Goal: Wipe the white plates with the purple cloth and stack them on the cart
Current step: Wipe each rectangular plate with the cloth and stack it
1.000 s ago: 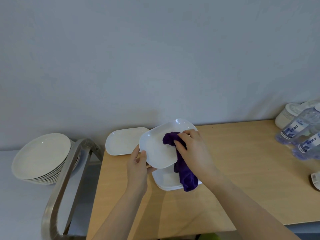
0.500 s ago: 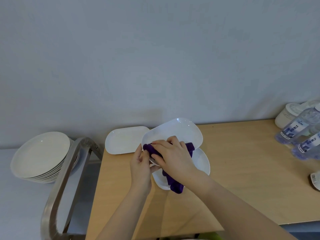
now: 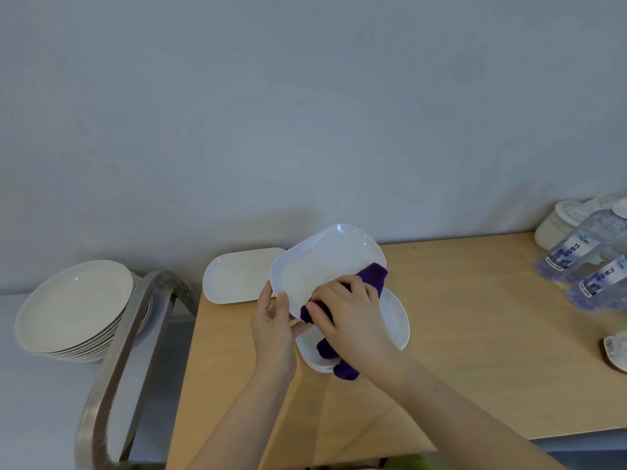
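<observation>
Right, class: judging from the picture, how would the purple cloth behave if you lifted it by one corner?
The purple cloth would probably hang limp: it bunches under the right hand and one end droops below the held plate. It likely weighs little and should not roll or slip, since it folds softly.

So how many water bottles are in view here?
2, both at the table's right edge: one bottle farther back, the other bottle just in front. More may sit beyond the frame.
</observation>
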Action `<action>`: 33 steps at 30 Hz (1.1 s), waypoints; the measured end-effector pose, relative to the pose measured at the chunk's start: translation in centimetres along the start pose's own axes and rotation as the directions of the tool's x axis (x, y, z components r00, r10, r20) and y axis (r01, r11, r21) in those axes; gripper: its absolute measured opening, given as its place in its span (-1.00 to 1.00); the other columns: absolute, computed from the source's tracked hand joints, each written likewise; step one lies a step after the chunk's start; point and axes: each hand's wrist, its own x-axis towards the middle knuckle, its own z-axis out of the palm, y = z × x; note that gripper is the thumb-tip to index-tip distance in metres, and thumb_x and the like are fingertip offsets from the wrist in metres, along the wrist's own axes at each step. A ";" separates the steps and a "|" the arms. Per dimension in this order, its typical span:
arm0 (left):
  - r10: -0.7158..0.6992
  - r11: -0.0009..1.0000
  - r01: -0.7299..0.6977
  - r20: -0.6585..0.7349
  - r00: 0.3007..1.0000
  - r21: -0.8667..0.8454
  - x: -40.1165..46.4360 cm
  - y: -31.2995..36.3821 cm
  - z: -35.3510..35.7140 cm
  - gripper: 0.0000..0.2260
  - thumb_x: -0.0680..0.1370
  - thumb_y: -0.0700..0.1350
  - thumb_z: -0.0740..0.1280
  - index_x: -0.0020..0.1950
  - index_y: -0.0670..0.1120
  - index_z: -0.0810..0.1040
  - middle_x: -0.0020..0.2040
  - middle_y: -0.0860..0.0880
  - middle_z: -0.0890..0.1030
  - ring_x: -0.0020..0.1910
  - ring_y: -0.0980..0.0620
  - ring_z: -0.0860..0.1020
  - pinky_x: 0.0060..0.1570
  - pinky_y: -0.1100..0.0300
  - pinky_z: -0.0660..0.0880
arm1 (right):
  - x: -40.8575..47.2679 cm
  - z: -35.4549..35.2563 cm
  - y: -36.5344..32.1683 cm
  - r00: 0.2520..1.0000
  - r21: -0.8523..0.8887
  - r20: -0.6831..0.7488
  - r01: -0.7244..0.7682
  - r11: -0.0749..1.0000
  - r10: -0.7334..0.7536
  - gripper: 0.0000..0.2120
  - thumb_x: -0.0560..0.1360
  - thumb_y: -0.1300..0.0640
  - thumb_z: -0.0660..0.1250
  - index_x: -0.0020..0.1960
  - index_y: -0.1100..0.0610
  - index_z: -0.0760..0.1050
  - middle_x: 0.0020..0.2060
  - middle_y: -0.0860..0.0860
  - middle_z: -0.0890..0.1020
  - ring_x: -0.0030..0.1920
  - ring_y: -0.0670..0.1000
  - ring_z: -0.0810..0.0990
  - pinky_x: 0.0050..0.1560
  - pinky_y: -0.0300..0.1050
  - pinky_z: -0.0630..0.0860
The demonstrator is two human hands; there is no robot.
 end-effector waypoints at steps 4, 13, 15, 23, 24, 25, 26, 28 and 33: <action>-0.024 0.999 0.022 -0.072 0.997 -0.034 -0.2 -0.3 0.7 -0.70 0.65 -0.21 0.17 0.08 0.21 0.49 -0.33 0.03 0.62 -0.30 0.05 0.53 -0.24 0.15 0.53 | -0.5 1.2 -1.3 0.995 0.083 -0.100 -0.004 0.997 0.013 -0.69 0.52 -0.04 0.14 -0.22 0.03 0.59 -0.16 -0.13 0.63 0.04 0.02 0.53 0.10 -0.01 0.43; -0.055 0.993 0.044 -0.101 0.993 -0.107 -0.8 -0.3 -0.1 -0.72 0.64 -0.24 0.17 0.34 -0.07 0.40 0.12 -0.10 0.61 0.02 -0.09 0.64 -0.17 0.04 0.64 | -1.3 0.3 1.4 0.988 0.274 -0.131 -0.042 0.961 0.080 -0.69 0.43 -0.03 0.33 0.11 0.09 0.49 0.31 0.05 0.37 0.32 0.05 0.35 0.30 0.05 0.35; -0.065 0.994 0.055 -0.099 0.993 -0.100 -0.7 -0.4 -0.1 -0.72 0.64 -0.23 0.18 0.35 -0.07 0.40 0.15 -0.12 0.60 0.07 -0.12 0.63 -0.11 0.01 0.64 | -0.9 -0.4 1.3 0.962 0.328 -0.065 -0.229 0.917 0.264 -0.40 0.37 -0.01 0.45 0.33 0.08 0.33 0.43 0.07 0.19 0.38 0.06 0.24 0.32 -0.17 0.23; -0.055 0.998 0.051 -0.084 0.995 -0.046 -0.6 -0.7 -0.4 -0.72 0.63 -0.23 0.20 0.32 -0.04 0.46 0.15 -0.09 0.60 0.09 -0.09 0.60 -0.24 0.13 0.62 | 1.3 -1.6 3.6 0.767 0.454 0.224 -0.628 0.633 0.601 -0.13 0.27 -0.01 0.50 0.44 0.16 0.14 0.28 0.05 0.41 0.20 0.06 0.50 0.12 0.05 0.53; -0.042 0.999 0.041 -0.069 0.997 -0.022 -0.5 -0.6 -0.6 -0.72 0.63 -0.24 0.20 0.32 -0.03 0.47 0.14 -0.07 0.61 0.07 -0.06 0.61 -0.24 0.12 0.62 | 1.6 -1.7 4.2 0.753 0.454 0.239 -0.644 0.615 0.612 -0.17 0.27 -0.02 0.48 0.41 0.16 0.17 0.23 0.05 0.46 0.11 0.06 0.55 0.03 0.04 0.56; -0.026 1.000 0.026 -0.042 0.999 0.007 -0.3 -0.4 -0.9 -0.72 0.63 -0.24 0.19 0.30 -0.02 0.50 0.12 -0.04 0.62 0.05 -0.02 0.61 -0.23 0.12 0.62 | 1.8 -1.8 4.8 0.753 0.458 0.241 -0.645 0.612 0.613 -0.18 0.29 -0.02 0.47 0.41 0.16 0.17 0.22 0.03 0.48 0.06 0.04 0.57 -0.04 0.00 0.56; -0.010 0.999 0.010 -0.003 1.000 0.040 -0.1 -0.2 -1.2 -0.71 0.64 -0.24 0.18 0.28 0.01 0.53 0.10 0.01 0.64 0.04 0.03 0.62 -0.23 0.11 0.62 | 2.0 -2.0 5.3 0.759 0.455 0.237 -0.638 0.621 0.606 -0.19 0.31 -0.02 0.46 0.44 0.15 0.16 0.21 0.00 0.48 0.05 0.02 0.56 -0.07 -0.05 0.53; 0.003 0.994 -0.011 0.072 0.997 0.112 0.5 0.2 -1.9 -0.70 0.64 -0.24 0.17 0.20 0.08 0.57 0.03 0.10 0.67 0.00 0.10 0.63 -0.23 0.11 0.61 | 2.5 -2.3 6.5 0.774 0.406 0.234 -0.627 0.665 0.588 -0.23 0.37 -0.01 0.43 0.46 0.14 0.17 0.11 -0.10 0.50 0.00 -0.05 0.52 -0.07 -0.11 0.44; -0.037 0.961 -0.021 0.201 0.979 0.277 2.6 1.6 -3.6 -0.71 0.66 -0.19 0.15 0.30 0.03 0.53 0.03 0.07 0.68 0.04 0.03 0.64 -0.09 -0.04 0.64 | 3.8 -2.8 8.4 0.797 0.309 0.355 -0.594 0.743 0.489 -0.60 0.41 0.00 0.43 0.17 0.03 0.38 -0.11 -0.19 0.52 -0.12 -0.15 0.52 -0.18 -0.21 0.39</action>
